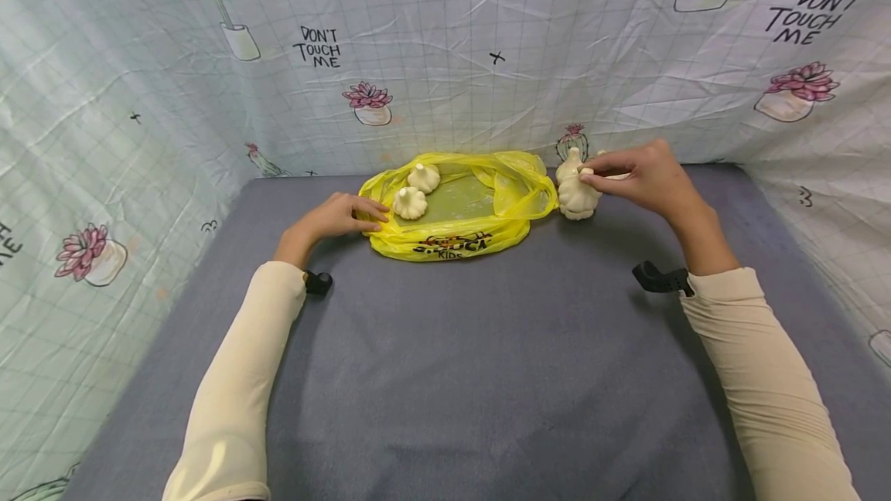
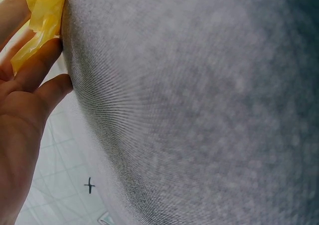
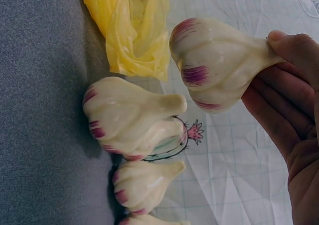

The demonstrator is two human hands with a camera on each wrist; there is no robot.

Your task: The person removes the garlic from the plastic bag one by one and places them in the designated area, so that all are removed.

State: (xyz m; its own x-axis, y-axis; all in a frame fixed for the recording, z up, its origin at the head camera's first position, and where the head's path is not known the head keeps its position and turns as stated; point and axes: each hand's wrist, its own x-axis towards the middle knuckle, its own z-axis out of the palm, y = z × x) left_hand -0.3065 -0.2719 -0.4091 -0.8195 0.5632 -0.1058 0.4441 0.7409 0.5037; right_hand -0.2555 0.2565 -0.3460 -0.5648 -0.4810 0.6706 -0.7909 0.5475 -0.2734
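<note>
My right hand (image 1: 643, 172) pinches a garlic bulb (image 3: 209, 65) by its stem, thumb against fingers, to the right of a yellow plastic bag (image 1: 459, 242). In the right wrist view this bulb hangs apart from the others, its purple-streaked base toward the bag. Beneath and beside it several more garlic bulbs (image 3: 129, 118) sit on the table, mostly covered by the hand in the head view. Two bulbs (image 1: 410, 203) lie inside the bag's wide mouth at its left. There my left hand (image 1: 337, 216) holds the rim, the plastic caught between its fingers.
A grey cloth covers the table (image 1: 487, 362). Right behind the bag rises a pale curtain (image 1: 445, 45) printed with potted plants, and it also closes off both sides. Each wrist wears a black camera mount (image 1: 657, 278).
</note>
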